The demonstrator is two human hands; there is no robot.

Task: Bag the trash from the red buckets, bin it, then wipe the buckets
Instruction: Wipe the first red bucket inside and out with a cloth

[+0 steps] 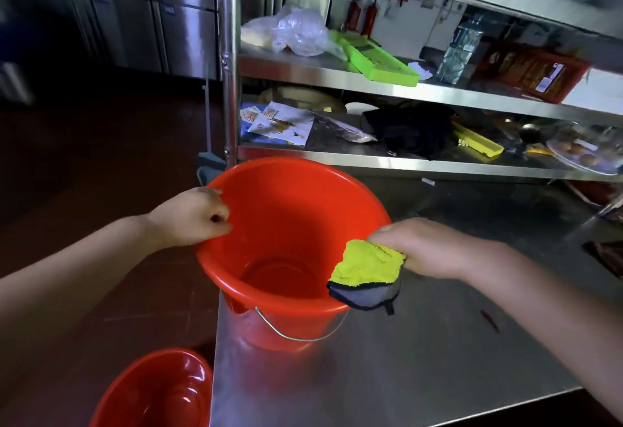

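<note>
A red bucket (286,244) stands at the left corner of a stainless steel table (421,359), its inside bare and its wire handle (296,332) hanging down the near side. The person's left hand (192,217) clasps the bucket's left rim, fingers curled over the edge. Across the opening, the right hand (418,248) grips a yellow cloth (367,265) with a grey underside, bunched in the fingers and pressed over the rim on the right, part of the cloth hanging down the outer wall.

Below the left hand and off the table's edge, a second red bucket (158,393) sits lower down on the dark floor (84,157), only partly in frame.

Beyond both hands rises a steel shelf rack (371,81). On the shelf straight ahead of the grip lie printed papers (279,121), a dark bundle of fabric (408,130), a yellow flat tool (478,142) and, far to the right, a plate (583,157) with round brown items. The shelf above carries a crumpled clear plastic bag (290,30), a bright green tray (374,57), a plastic water bottle (460,51) and a reddish-brown carton (532,69). Left of the rack, past the left hand, stand stainless cabinet fronts (175,12).
</note>
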